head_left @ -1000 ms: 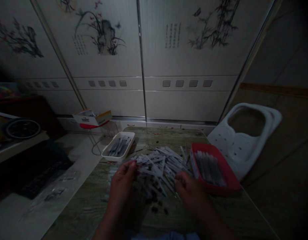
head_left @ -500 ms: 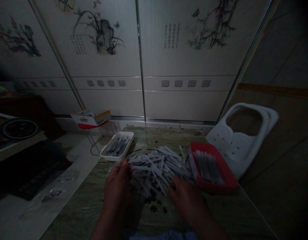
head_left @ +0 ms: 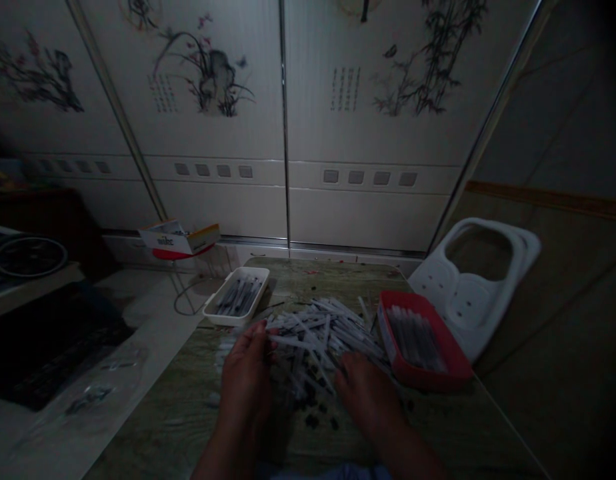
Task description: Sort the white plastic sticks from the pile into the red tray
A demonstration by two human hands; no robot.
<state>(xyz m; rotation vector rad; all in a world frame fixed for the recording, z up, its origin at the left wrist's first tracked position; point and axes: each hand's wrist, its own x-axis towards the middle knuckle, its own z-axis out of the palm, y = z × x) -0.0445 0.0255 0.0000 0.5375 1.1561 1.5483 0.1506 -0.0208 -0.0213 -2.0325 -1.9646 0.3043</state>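
Note:
A loose pile of pale translucent tubes [head_left: 338,325] lies across the middle of the table, with small black pieces [head_left: 312,421] scattered in front of it. My left hand [head_left: 251,353] is at the pile's left side, fingers pinched on a pale tube that points to the right. At the pile's right front is my right hand [head_left: 361,383], its fingers curled together; what they hold is too dark to make out. A white tray [head_left: 232,320] holding dark-tipped tubes stands behind my left hand. To the right, a red container [head_left: 438,381] holds a row of similar tubes.
A white plastic chair [head_left: 481,293] stands beyond the red container. At the back left, an open box [head_left: 175,241] sits on a red stool [head_left: 181,255]. Sliding panels [head_left: 368,213] rise behind the table [head_left: 278,270].
The view has shifted slightly. My left hand has moved a little to the right with the tube in its fingers. My right hand stays at the pile's front edge.

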